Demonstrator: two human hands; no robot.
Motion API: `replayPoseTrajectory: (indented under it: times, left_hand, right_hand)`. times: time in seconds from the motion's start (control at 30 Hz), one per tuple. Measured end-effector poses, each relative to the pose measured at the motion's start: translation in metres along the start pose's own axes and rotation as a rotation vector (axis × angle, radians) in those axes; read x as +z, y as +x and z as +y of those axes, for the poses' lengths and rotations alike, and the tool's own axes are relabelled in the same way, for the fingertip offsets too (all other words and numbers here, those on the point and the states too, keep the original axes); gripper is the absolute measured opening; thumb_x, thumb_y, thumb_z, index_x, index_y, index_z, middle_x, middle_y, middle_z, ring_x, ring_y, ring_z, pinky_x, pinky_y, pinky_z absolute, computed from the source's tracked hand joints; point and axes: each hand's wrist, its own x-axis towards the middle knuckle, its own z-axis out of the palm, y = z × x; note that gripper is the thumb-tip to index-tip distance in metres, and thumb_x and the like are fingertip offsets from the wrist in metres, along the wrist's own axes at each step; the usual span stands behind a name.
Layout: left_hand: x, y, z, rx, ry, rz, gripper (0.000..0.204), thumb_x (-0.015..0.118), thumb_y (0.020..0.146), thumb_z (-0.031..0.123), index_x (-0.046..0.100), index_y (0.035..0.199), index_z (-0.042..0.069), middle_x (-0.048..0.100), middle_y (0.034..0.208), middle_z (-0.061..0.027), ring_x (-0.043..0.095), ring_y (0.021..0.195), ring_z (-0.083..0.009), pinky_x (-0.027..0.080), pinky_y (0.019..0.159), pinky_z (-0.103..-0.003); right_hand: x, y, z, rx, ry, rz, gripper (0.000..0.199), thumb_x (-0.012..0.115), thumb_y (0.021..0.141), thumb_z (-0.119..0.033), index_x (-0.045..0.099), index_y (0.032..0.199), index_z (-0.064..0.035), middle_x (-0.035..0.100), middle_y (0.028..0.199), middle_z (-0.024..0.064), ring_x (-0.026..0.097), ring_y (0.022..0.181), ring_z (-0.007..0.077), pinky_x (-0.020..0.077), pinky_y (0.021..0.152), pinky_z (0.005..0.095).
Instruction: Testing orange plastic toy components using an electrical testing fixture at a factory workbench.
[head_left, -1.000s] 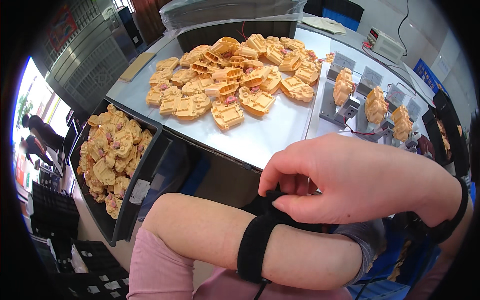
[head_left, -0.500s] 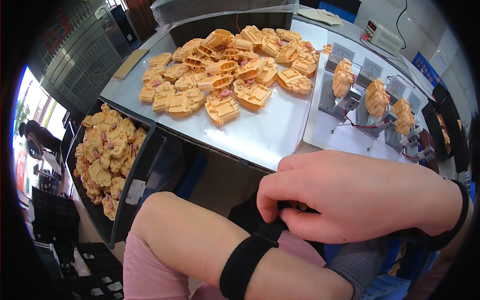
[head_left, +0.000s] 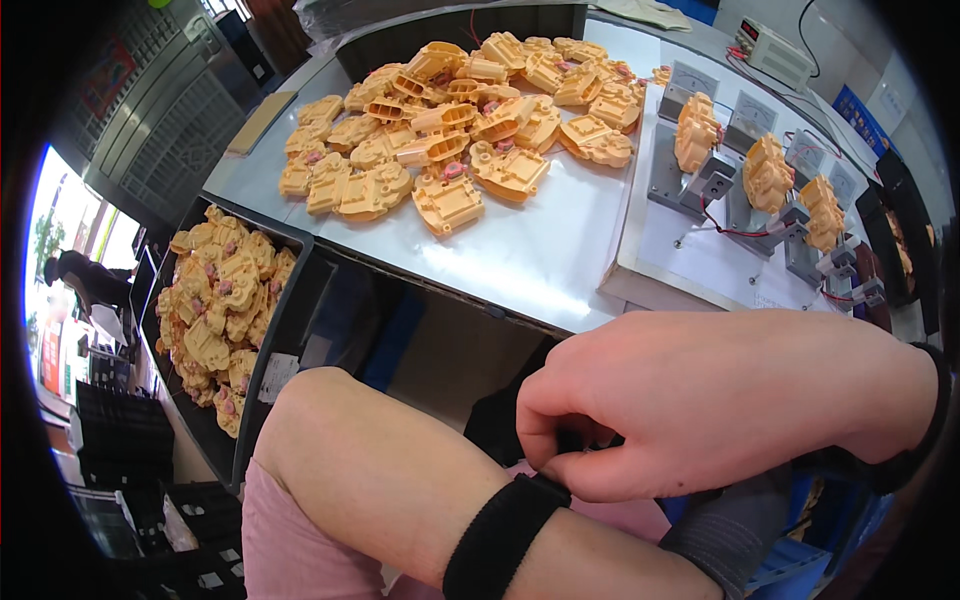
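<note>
My bent left forearm (head_left: pixel 390 460) crosses the lower middle, below a pink sleeve (head_left: pixel 300 540). A black strap (head_left: pixel 505 540) circles it near the wrist. The left hand itself is out of sight past the lower edge. Over the forearm reaches my right hand (head_left: pixel 680 400), fingers curled. Its thumb and forefinger pinch at the upper edge of that strap; the other fingertips are mostly hidden under the hand. A second black band (head_left: pixel 925 410) sits around my right wrist.
Many yellow-orange plastic housings (head_left: pixel 440 130) are piled on the white table (head_left: pixel 530 270). More fill a black bin (head_left: pixel 250 430) at left. At right, a white board (head_left: pixel 690 260) carries grey fixtures holding housings, with meters behind. A power supply (head_left: pixel 775 55) stands farther back.
The strap's loose end, raised toward my right hand before, now lies down near the band. My right thumb and forefinger have come lower onto the strap's edge. The view has shifted slightly.
</note>
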Motion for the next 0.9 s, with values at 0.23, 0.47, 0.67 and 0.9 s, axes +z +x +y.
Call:
replayPoseTrajectory:
  times: [0.23, 0.47, 0.67, 0.9]
  left_hand:
    - [0.0, -0.001, 0.003, -0.001, -0.006, -0.008, 0.021, 0.057, 0.092, 0.017, 0.072, 0.106, 0.01, 0.069, 0.102, -0.01, 0.066, 0.097, -0.0238, 0.052, 0.088, -0.036]
    - [0.001, -0.002, 0.007, -0.001, -0.017, -0.016, 0.021, 0.058, 0.091, 0.017, 0.072, 0.106, 0.01, 0.07, 0.102, -0.0101, 0.066, 0.097, -0.0244, 0.052, 0.088, -0.036]
    - [0.001, -0.004, 0.007, -0.001, -0.024, -0.019, 0.022, 0.059, 0.091, 0.018, 0.072, 0.106, 0.01, 0.07, 0.102, -0.0102, 0.066, 0.097, -0.0248, 0.052, 0.088, -0.037]
    - [-0.002, -0.008, 0.006, -0.004, -0.026, -0.028, 0.022, 0.059, 0.09, 0.018, 0.073, 0.106, 0.01, 0.07, 0.102, -0.0104, 0.066, 0.097, -0.0254, 0.052, 0.088, -0.037]
  right_hand:
    - [-0.014, -0.011, -0.014, 0.044, 0.183, -0.087, 0.03, 0.062, 0.096, -0.03, 0.065, 0.108, -0.0028, 0.07, 0.087, 0.0075, 0.065, 0.078, 0.0169, 0.0515, 0.07, 0.0304]
    - [-0.015, -0.011, -0.016, 0.028, 0.144, -0.136, 0.033, 0.062, 0.096, -0.032, 0.065, 0.112, -0.0023, 0.069, 0.09, 0.0104, 0.065, 0.081, 0.0202, 0.0517, 0.072, 0.0319]
    - [-0.017, -0.008, -0.014, 0.017, 0.167, -0.196, 0.033, 0.06, 0.096, -0.032, 0.065, 0.109, -0.002, 0.069, 0.088, 0.0105, 0.066, 0.08, 0.0204, 0.0518, 0.072, 0.0324]
    - [-0.015, -0.005, -0.01, 0.014, 0.176, -0.218, 0.032, 0.059, 0.095, -0.031, 0.066, 0.106, -0.0017, 0.069, 0.086, 0.0106, 0.066, 0.079, 0.0206, 0.0518, 0.072, 0.0329]
